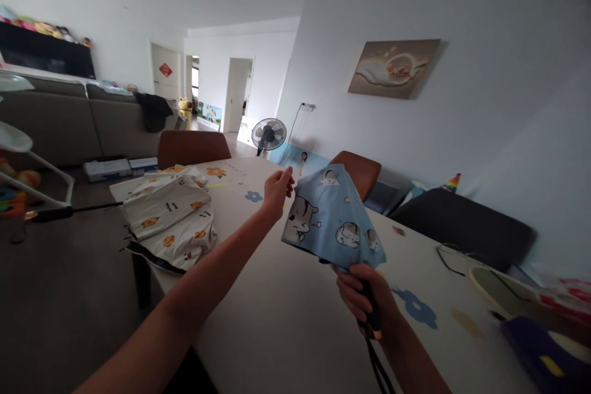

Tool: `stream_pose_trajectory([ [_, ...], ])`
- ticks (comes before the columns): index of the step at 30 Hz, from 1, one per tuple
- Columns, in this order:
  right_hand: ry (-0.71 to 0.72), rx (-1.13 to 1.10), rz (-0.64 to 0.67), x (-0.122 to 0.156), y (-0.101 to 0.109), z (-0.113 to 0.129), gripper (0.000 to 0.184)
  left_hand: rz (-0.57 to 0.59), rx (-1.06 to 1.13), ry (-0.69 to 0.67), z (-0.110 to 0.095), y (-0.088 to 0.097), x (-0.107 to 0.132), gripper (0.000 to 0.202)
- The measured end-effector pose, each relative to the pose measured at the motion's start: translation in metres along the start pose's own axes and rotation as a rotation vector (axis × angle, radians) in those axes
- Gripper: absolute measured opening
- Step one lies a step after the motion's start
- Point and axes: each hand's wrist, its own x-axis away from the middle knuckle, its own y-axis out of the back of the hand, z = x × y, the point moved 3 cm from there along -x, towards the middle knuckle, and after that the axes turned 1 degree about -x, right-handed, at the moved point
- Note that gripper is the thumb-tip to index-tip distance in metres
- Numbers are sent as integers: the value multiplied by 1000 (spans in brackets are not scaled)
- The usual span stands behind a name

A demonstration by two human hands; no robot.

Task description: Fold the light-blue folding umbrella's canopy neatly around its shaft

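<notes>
A blue umbrella (330, 218) with cartoon animals on its cloth is held up over the table, its canopy folded in loosely and pointing away from me. My right hand (367, 298) is wrapped round its dark handle (373, 314), and a black wrist strap (379, 366) dangles below. At the canopy's left edge is my left hand (277, 191), fingers curled closed; whether they pinch the cloth is hidden. A second umbrella (168, 218), cream with orange cartoon figures, lies loosely folded on the table's left corner, its shaft and dark handle (50, 214) sticking out past the edge.
The white table (258, 320) has flower prints. Brown chairs (194, 146) stand at its far side and right. Glasses (455, 255) and a purple item (540, 345) lie at the right. Beyond are a fan (268, 134), a grey sofa (50, 123) and a white-framed seat (60, 188).
</notes>
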Motion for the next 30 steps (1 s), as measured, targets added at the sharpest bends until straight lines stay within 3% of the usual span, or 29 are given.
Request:
stream_pose_trajectory([
  [4,-3,50,-43,-1,-7,1,35,201,-188,8,2,-20,17,17],
  [6,8,121,-138,-1,-12,3,35,172,-297,11,4,-23,24,19],
  [9,55,239,-325,-3,-20,5,31,-23,-367,-151,-6,-27,45,21],
  [10,89,304,-401,-3,-21,6,29,-26,-351,-209,-11,-31,55,20],
  [11,102,382,-476,-4,-23,6,29,43,-333,-240,-14,-38,65,20],
  [14,105,552,-605,-5,-26,3,31,139,-319,-234,-14,-55,89,41],
  [17,101,640,-598,-7,-29,0,35,112,-267,-103,-2,-60,92,55],
  [22,-9,724,-602,-7,-34,-3,33,158,-113,158,12,-53,84,35],
  [27,-10,598,-514,-5,-34,-2,24,329,143,483,12,-55,93,29],
  [30,-22,496,-446,-7,-32,-4,20,304,207,571,17,-55,94,24],
])
